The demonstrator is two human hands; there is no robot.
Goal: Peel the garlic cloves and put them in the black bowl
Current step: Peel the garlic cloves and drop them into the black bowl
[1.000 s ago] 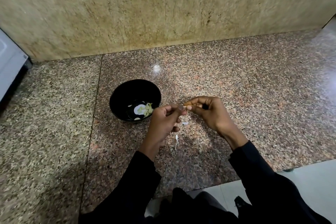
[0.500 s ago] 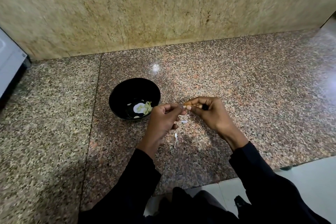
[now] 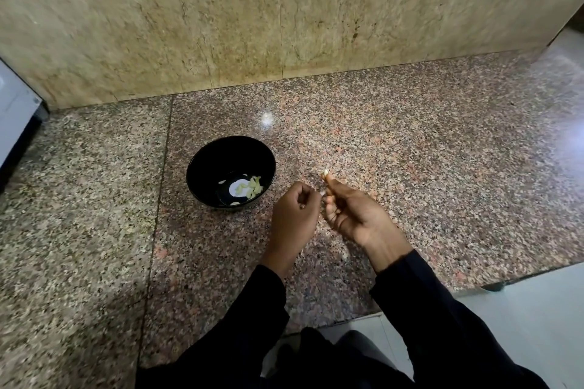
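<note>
A black bowl [image 3: 202, 164] stands on the granite counter [image 3: 410, 151], holding several pale peeled garlic cloves [image 3: 252, 188] at its bottom. My right hand [image 3: 354, 211] is just right of the bowl and pinches a small pale garlic clove [image 3: 325, 173] at its fingertips, raised above the counter. My left hand [image 3: 295, 211] sits beside it, fingers curled into a loose fist; whether it holds a scrap of skin is hidden. The two hands nearly touch.
A beige stone wall [image 3: 284, 25] rises behind the counter. A white appliance [image 3: 12, 107] sits at the far left edge. The counter's front edge runs at the lower right, with pale floor [image 3: 521, 309] beyond it.
The hands, which were joined pinching the clove together, have come apart. The right hand now holds the clove alone, lifted and turned; the left hand has drawn back into a fist.
</note>
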